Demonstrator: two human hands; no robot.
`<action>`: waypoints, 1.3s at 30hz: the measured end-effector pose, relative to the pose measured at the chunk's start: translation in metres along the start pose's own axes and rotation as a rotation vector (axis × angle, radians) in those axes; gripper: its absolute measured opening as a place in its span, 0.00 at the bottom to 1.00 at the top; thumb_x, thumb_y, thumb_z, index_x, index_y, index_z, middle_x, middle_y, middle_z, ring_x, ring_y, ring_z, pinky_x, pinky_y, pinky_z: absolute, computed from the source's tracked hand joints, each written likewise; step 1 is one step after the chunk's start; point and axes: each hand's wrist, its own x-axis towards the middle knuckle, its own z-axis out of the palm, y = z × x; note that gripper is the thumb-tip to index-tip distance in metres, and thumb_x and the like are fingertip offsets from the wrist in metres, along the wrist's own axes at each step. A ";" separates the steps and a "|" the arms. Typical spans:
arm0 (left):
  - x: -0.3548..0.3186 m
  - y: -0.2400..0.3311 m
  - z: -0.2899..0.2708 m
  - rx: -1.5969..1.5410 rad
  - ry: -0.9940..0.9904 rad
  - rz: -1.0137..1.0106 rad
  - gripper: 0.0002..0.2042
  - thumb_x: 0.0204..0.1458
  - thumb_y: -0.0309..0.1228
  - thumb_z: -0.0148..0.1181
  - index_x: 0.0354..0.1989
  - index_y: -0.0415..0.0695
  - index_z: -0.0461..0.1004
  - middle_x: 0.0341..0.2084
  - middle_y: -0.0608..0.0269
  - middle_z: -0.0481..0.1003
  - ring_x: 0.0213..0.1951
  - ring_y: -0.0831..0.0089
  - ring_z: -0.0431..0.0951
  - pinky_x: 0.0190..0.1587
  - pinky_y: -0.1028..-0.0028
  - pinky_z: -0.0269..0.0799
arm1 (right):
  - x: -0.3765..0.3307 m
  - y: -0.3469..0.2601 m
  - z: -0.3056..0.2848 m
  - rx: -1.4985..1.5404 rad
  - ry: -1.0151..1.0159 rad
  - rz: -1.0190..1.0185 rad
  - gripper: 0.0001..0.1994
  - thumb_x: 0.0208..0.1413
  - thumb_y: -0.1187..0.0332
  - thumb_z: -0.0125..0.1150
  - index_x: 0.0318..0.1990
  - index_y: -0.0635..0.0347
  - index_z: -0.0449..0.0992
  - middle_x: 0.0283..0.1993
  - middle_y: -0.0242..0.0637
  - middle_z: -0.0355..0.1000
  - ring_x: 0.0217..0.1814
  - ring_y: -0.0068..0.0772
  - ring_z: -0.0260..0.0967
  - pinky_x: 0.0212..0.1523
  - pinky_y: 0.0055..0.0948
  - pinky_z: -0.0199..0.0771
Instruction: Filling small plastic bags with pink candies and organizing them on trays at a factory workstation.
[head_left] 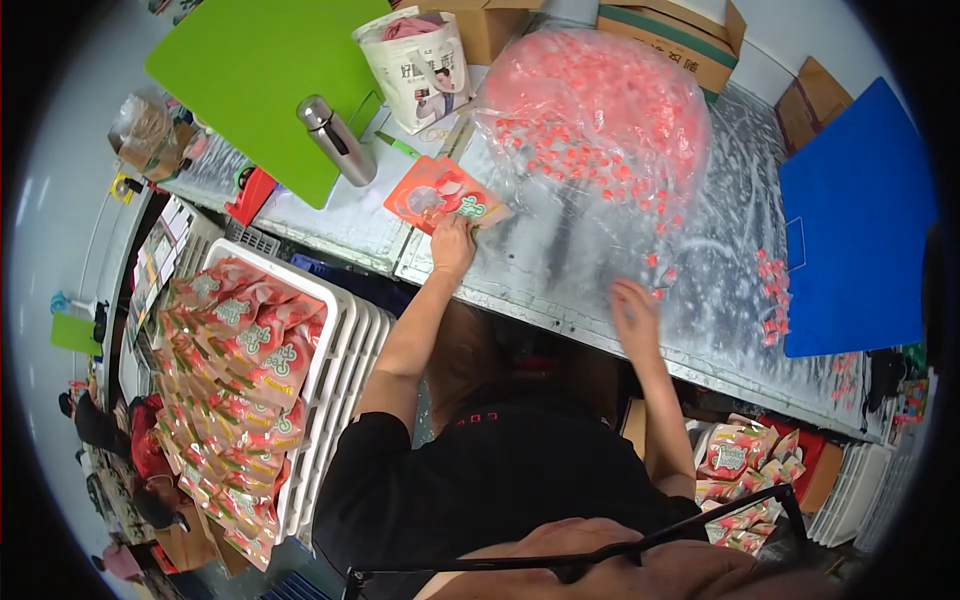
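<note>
My left hand [453, 248] is closed on the lower edge of a red and pink printed pouch [425, 190], which lies nearly flat over the metal tabletop. My right hand [634, 312] is at the table's front edge, a little smeared by motion; whether its fingers hold anything is hidden. Just beyond it lie a few small red pieces [652, 261], like wrapped sweets. Farther back, a large clear plastic bag [600, 90] full of such pieces rests on the table, with many spilling from its near side.
At my left, stacked white trays [335, 330] bear many filled pouches [240, 370]. A steel flask [338, 140], green board [250, 70] and white tote bag [415, 75] stand back left. A blue board [850, 220] is at right, above more pouches [740, 455].
</note>
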 end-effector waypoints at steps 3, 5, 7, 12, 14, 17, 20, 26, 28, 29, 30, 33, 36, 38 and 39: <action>-0.001 0.029 -0.009 -0.083 -0.046 -0.004 0.07 0.54 0.30 0.58 0.32 0.39 0.78 0.30 0.48 0.77 0.33 0.49 0.79 0.36 0.54 0.75 | 0.021 -0.029 0.047 -0.011 -0.069 -0.166 0.14 0.53 0.76 0.62 0.48 0.61 0.77 0.53 0.44 0.73 0.54 0.47 0.72 0.53 0.38 0.73; -0.014 0.045 -0.016 -0.181 -0.090 -0.022 0.07 0.54 0.30 0.59 0.31 0.39 0.79 0.29 0.48 0.77 0.33 0.48 0.79 0.36 0.56 0.75 | 0.040 -0.045 0.076 -0.008 -0.078 -0.340 0.17 0.50 0.76 0.62 0.50 0.61 0.76 0.55 0.42 0.72 0.57 0.45 0.70 0.57 0.40 0.71; -0.026 0.060 -0.023 -0.286 -0.137 -0.032 0.08 0.54 0.30 0.59 0.29 0.39 0.80 0.28 0.48 0.78 0.32 0.48 0.79 0.36 0.58 0.75 | 0.051 -0.056 0.092 -0.008 -0.086 -0.411 0.19 0.50 0.77 0.62 0.52 0.61 0.75 0.57 0.41 0.71 0.59 0.44 0.70 0.60 0.40 0.69; -0.040 0.064 -0.027 -0.816 -0.407 -0.444 0.08 0.56 0.30 0.63 0.31 0.37 0.80 0.20 0.62 0.77 0.24 0.76 0.75 0.30 0.73 0.71 | 0.045 -0.054 0.107 -0.187 -0.097 -0.557 0.19 0.47 0.74 0.63 0.51 0.61 0.76 0.56 0.38 0.71 0.59 0.40 0.68 0.65 0.44 0.61; -0.042 0.070 -0.029 -0.894 -0.552 -0.606 0.08 0.57 0.31 0.63 0.31 0.37 0.81 0.17 0.67 0.74 0.22 0.82 0.70 0.26 0.78 0.66 | 0.040 -0.049 0.106 -0.218 -0.063 -0.561 0.16 0.49 0.73 0.61 0.48 0.59 0.76 0.53 0.36 0.72 0.56 0.38 0.69 0.64 0.41 0.62; -0.051 0.078 -0.024 -0.997 -0.590 -0.655 0.08 0.55 0.30 0.63 0.29 0.37 0.80 0.17 0.67 0.75 0.19 0.79 0.71 0.22 0.74 0.64 | 0.041 -0.050 0.106 -0.254 -0.019 -0.587 0.12 0.49 0.71 0.60 0.43 0.58 0.77 0.49 0.33 0.72 0.52 0.36 0.70 0.61 0.39 0.64; -0.053 0.083 -0.021 -0.856 -0.427 -0.464 0.09 0.56 0.31 0.62 0.28 0.38 0.80 0.15 0.68 0.73 0.19 0.80 0.69 0.21 0.75 0.62 | 0.050 -0.045 0.102 -0.221 -0.029 -0.599 0.12 0.46 0.71 0.63 0.42 0.57 0.77 0.46 0.31 0.72 0.50 0.35 0.70 0.58 0.41 0.66; -0.038 0.082 -0.041 -1.243 -0.720 -0.633 0.13 0.60 0.36 0.59 0.32 0.37 0.79 0.22 0.68 0.75 0.23 0.81 0.71 0.26 0.77 0.65 | 0.061 -0.053 0.092 -0.113 0.031 -0.542 0.16 0.42 0.73 0.69 0.43 0.59 0.77 0.48 0.35 0.72 0.51 0.41 0.70 0.53 0.40 0.70; -0.040 0.088 -0.050 -1.283 -0.749 -0.610 0.12 0.61 0.35 0.59 0.37 0.36 0.79 0.24 0.68 0.77 0.26 0.82 0.73 0.30 0.77 0.68 | 0.062 -0.052 0.093 -0.131 0.036 -0.539 0.18 0.42 0.74 0.69 0.44 0.59 0.77 0.48 0.35 0.73 0.52 0.43 0.70 0.54 0.41 0.71; -0.041 0.098 -0.057 -1.243 -0.725 -0.504 0.11 0.61 0.34 0.59 0.38 0.36 0.80 0.25 0.68 0.78 0.28 0.82 0.74 0.31 0.78 0.69 | 0.060 -0.050 0.091 -0.098 0.027 -0.517 0.20 0.42 0.75 0.69 0.46 0.60 0.76 0.50 0.36 0.72 0.54 0.42 0.70 0.57 0.43 0.70; -0.041 0.104 -0.065 -1.199 -0.687 -0.404 0.11 0.60 0.32 0.60 0.40 0.36 0.80 0.27 0.67 0.78 0.29 0.82 0.74 0.33 0.78 0.70 | 0.059 -0.052 0.092 -0.057 0.015 -0.506 0.22 0.42 0.75 0.68 0.49 0.60 0.76 0.51 0.36 0.71 0.55 0.42 0.69 0.61 0.46 0.69; -0.048 0.090 -0.052 -1.170 -0.656 -0.516 0.10 0.58 0.30 0.63 0.42 0.36 0.81 0.28 0.66 0.79 0.30 0.82 0.75 0.34 0.78 0.71 | 0.053 -0.055 0.089 0.030 -0.042 -0.389 0.24 0.44 0.74 0.68 0.52 0.60 0.75 0.54 0.36 0.70 0.58 0.46 0.68 0.65 0.50 0.65; -0.053 0.079 -0.043 -1.117 -0.699 -0.572 0.08 0.55 0.29 0.66 0.37 0.36 0.82 0.28 0.66 0.79 0.30 0.82 0.75 0.33 0.78 0.70 | 0.051 -0.055 0.085 -0.035 -0.005 -0.469 0.27 0.42 0.75 0.69 0.55 0.58 0.73 0.58 0.38 0.68 0.59 0.47 0.68 0.60 0.41 0.69; -0.055 0.078 -0.035 -1.072 -0.686 -0.577 0.07 0.54 0.28 0.67 0.36 0.36 0.82 0.28 0.66 0.79 0.30 0.82 0.75 0.33 0.78 0.70 | 0.047 -0.056 0.084 -0.058 -0.023 -0.474 0.28 0.41 0.75 0.69 0.55 0.58 0.74 0.57 0.37 0.68 0.59 0.46 0.67 0.59 0.42 0.70; -0.056 0.081 -0.034 -1.028 -0.677 -0.580 0.07 0.52 0.28 0.67 0.34 0.36 0.82 0.27 0.67 0.79 0.29 0.82 0.74 0.32 0.78 0.70 | 0.045 -0.057 0.083 -0.083 -0.040 -0.477 0.28 0.41 0.74 0.70 0.55 0.57 0.74 0.57 0.37 0.68 0.59 0.46 0.67 0.59 0.43 0.70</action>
